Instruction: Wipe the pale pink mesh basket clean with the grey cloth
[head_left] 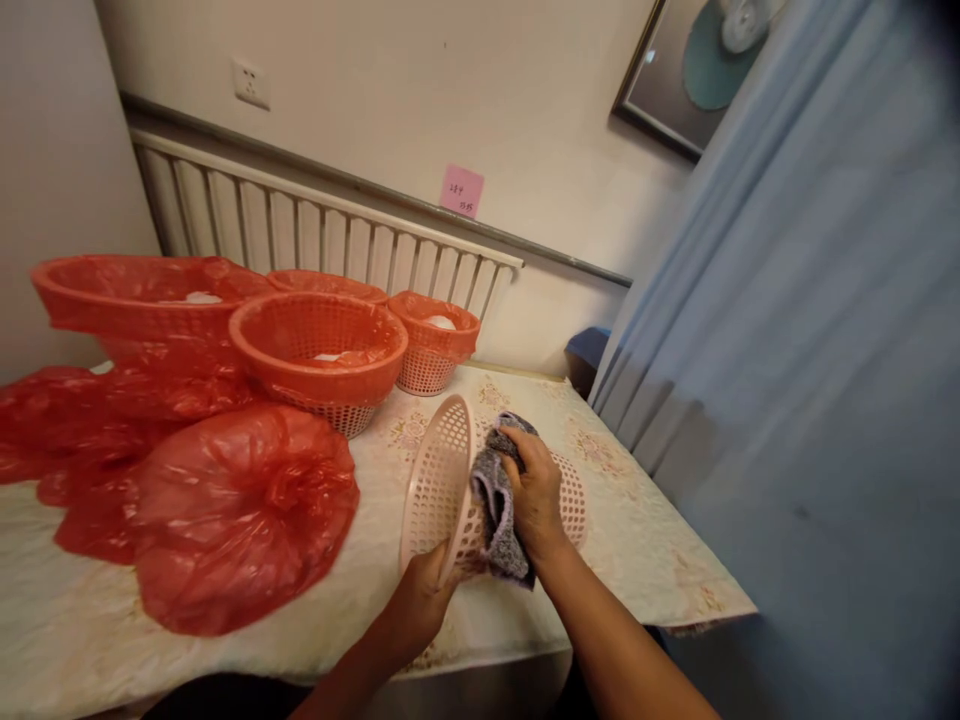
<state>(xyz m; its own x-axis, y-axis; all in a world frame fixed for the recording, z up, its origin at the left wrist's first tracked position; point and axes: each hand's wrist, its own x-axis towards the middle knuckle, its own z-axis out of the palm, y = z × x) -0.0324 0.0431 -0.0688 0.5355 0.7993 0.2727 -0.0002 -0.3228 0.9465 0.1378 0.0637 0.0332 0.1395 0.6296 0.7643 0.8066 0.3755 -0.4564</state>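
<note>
A pale pink perforated plastic basket [442,480] lies tipped on its side over the table, its open mouth facing left. My left hand [426,598] grips its rim at the lower edge, with the thumb showing near the opening. A grey cloth with purple edging [501,505] is bunched in my right hand [536,490], which presses it against the basket's outer wall. Part of the basket's side is hidden behind the cloth and my right hand; its far end shows to the right of my wrist.
Several baskets lined with red plastic bags, one in front [319,340], stand at the back left. A puffed red plastic bag [247,520] lies before them on the floral tablecloth [622,530]. A blue curtain [787,300] hangs at the right; a radiator [322,225] lines the wall.
</note>
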